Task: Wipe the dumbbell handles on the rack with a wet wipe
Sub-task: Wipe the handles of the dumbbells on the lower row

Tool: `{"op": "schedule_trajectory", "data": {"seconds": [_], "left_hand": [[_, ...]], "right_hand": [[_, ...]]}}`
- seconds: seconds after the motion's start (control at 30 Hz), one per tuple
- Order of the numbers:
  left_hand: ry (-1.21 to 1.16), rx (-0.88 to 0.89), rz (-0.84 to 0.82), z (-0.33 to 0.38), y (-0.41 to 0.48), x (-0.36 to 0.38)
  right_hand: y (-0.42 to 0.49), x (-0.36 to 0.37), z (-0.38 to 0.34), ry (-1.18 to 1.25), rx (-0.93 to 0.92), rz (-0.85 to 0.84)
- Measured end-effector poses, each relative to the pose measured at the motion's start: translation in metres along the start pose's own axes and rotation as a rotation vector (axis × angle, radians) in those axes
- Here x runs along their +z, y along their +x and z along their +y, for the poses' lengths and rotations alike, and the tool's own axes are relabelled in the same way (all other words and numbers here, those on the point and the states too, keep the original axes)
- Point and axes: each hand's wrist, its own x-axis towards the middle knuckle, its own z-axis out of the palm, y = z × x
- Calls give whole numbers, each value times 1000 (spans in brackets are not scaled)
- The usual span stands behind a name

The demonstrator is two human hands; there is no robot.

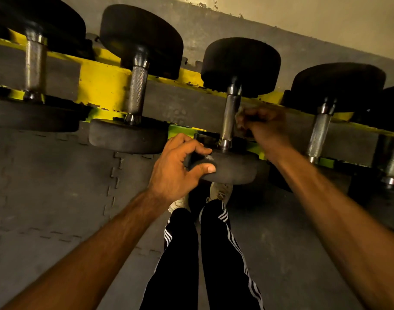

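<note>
Several black dumbbells with knurled steel handles lie across a yellow rack. My left hand grips the near black head of the middle dumbbell, thumb on its rim. My right hand is blurred and curled beside that dumbbell's steel handle, pinching a crumpled pale wet wipe against the handle's right side. Most of the wipe is hidden in the fist.
Neighbouring dumbbell handles stand to the left and right. Grey interlocking floor mats lie below. My legs in black striped trousers and pale shoes stand right under the rack's front edge. A wall runs behind the rack.
</note>
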Motion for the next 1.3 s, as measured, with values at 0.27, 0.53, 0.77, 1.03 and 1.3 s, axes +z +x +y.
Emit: {"op": "schedule_trajectory", "data": {"seconds": [0.27,0.53,0.77,1.03,1.3], "left_hand": [[10,19,0,0,1,-2],[54,25,-39,4,5,-5],[91,-4,-95,10,11,-11],[156,28,-117,10,12,-12],[239,20,-195,16,20,-21]], "right_hand": [[16,4,1,10,45,-38],[12,-11,11,-115,196,-298],[1,3,-3,60,6,-4],[-13,5,0,-350,-321,130],[-13,4,11,-652,-602,-28]]}}
